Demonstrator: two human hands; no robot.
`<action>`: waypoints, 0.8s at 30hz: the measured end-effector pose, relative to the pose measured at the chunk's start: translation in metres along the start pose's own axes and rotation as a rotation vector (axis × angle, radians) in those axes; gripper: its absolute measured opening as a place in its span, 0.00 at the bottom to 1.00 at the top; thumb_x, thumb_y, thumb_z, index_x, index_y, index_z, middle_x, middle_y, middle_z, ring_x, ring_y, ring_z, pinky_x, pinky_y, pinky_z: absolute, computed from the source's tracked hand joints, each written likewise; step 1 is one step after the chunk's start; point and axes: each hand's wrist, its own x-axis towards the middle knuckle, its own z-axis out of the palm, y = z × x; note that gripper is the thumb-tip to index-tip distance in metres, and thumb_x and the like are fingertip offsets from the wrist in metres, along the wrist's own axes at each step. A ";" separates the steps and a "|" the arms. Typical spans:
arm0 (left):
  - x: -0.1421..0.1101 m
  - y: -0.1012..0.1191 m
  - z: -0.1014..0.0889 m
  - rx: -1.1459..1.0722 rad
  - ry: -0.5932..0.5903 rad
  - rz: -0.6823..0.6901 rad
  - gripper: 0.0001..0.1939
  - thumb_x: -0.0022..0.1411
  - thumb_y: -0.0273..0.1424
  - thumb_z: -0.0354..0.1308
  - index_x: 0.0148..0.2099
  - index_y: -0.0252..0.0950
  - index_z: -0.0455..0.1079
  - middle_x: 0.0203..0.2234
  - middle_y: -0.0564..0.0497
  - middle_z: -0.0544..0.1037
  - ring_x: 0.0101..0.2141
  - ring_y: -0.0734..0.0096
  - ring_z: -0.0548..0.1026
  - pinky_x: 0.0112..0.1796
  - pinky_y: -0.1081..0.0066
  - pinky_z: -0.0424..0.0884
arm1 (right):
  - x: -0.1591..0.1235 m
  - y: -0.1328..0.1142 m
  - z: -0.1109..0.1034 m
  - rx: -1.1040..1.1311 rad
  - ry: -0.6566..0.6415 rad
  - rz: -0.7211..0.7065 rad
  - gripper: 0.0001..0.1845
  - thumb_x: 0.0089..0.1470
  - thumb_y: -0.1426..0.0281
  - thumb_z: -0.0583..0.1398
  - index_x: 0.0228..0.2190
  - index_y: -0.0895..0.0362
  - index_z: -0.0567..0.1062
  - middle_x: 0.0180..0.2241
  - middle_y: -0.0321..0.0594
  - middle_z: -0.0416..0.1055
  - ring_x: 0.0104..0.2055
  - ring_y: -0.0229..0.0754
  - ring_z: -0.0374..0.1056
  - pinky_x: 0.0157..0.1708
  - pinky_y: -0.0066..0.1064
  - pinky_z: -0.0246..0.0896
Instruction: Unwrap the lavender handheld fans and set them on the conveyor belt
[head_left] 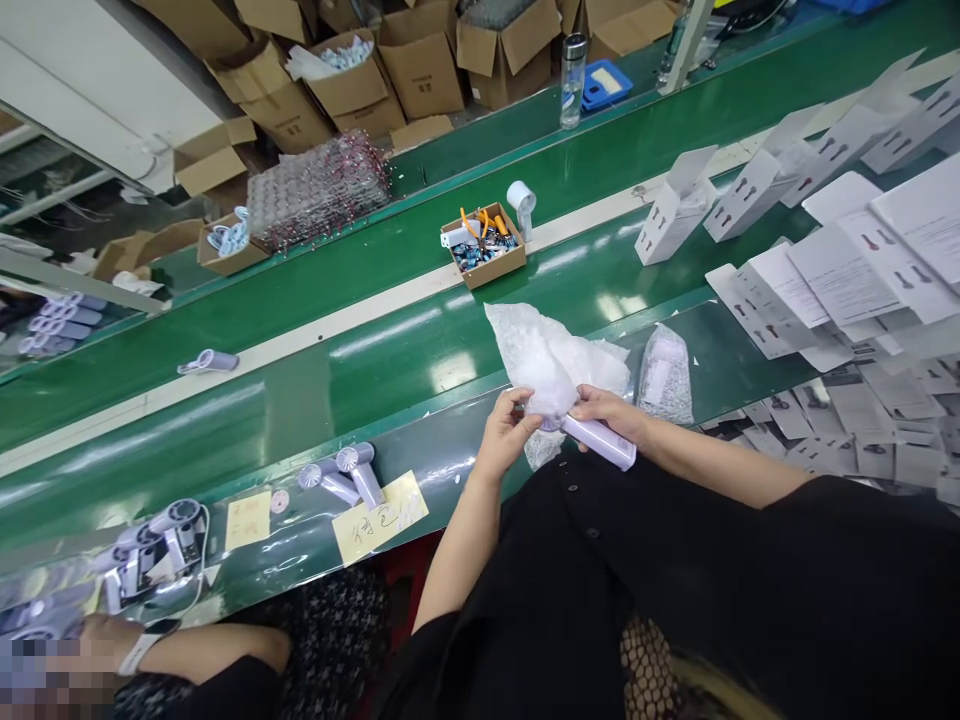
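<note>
My left hand [508,428] pinches the side of a bubble-wrap bag [551,375] near its mouth. The head of a lavender hair dryer [600,440] is partly inside the bag, and its handle sticks out toward my body. My right hand [606,408] is closed on the dryer where the handle meets the wrap; its fingertips are partly hidden. Beyond the bag, more white bubble wrap [606,368] lies on the bench. To the right rests a wrapped hair dryer [666,375].
White printed boxes [780,300] crowd the right side. Across the green conveyor [390,340] sits a small carton of parts and pliers [489,250]. Two lavender dryers [360,470] lie left, beside a handwritten note [379,520]. A co-worker's arm [210,645] is at lower left.
</note>
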 end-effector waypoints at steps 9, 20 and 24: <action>-0.006 -0.004 -0.004 -0.121 0.010 -0.045 0.18 0.50 0.36 0.66 0.45 0.38 0.76 0.39 0.47 0.76 0.40 0.66 0.74 0.43 0.65 0.70 | -0.008 0.006 -0.007 0.175 -0.036 0.121 0.09 0.51 0.72 0.56 0.37 0.61 0.68 0.28 0.43 0.73 0.26 0.40 0.71 0.18 0.25 0.68; -0.021 0.012 0.026 0.528 0.395 0.253 0.07 0.62 0.28 0.53 0.39 0.33 0.72 0.30 0.47 0.76 0.33 0.71 0.73 0.37 0.70 0.69 | -0.023 -0.010 0.015 0.263 0.159 0.114 0.04 0.56 0.74 0.53 0.33 0.61 0.67 0.25 0.44 0.73 0.22 0.37 0.71 0.22 0.24 0.68; -0.024 0.012 0.033 0.648 0.327 0.256 0.07 0.63 0.29 0.52 0.38 0.34 0.71 0.28 0.48 0.76 0.30 0.72 0.73 0.35 0.71 0.68 | -0.030 -0.008 0.013 0.311 0.297 0.129 0.02 0.55 0.74 0.56 0.32 0.60 0.66 0.26 0.45 0.73 0.24 0.38 0.71 0.24 0.24 0.69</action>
